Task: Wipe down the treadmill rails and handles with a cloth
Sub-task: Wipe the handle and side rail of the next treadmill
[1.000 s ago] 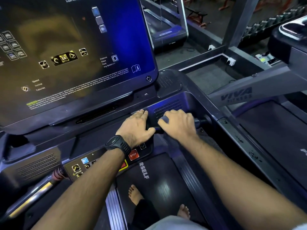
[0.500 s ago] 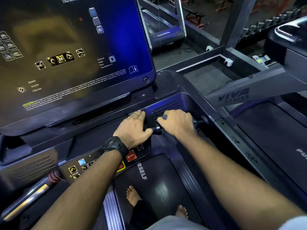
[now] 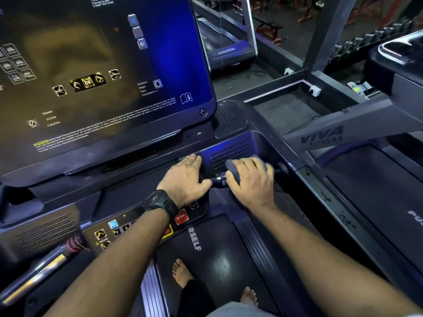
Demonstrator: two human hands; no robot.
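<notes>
I stand on a treadmill facing its console [image 3: 128, 202]. A short black handle [image 3: 218, 180] juts from the console's right side. My right hand [image 3: 249, 181] grips this handle through a dark blue cloth [image 3: 231, 167], which shows under my fingers. My left hand [image 3: 185, 179], with a black watch on the wrist, rests flat on the console edge just left of the handle, its thumb near the bar. The right side rail [image 3: 320, 193] runs back along the belt and carries some droplets.
A large touchscreen [image 3: 103, 76] rises over the console. A red STOP button [image 3: 180, 217] and small keys sit below my left wrist. A silver and red left handle [image 3: 57, 257] lies lower left. My bare feet stand on the belt [image 3: 219, 255]. Another treadmill [image 3: 366, 179] is at right.
My right hand with the cloth has shifted slightly to the right along the handle, so a little more bare bar shows between my hands. My left hand stays put.
</notes>
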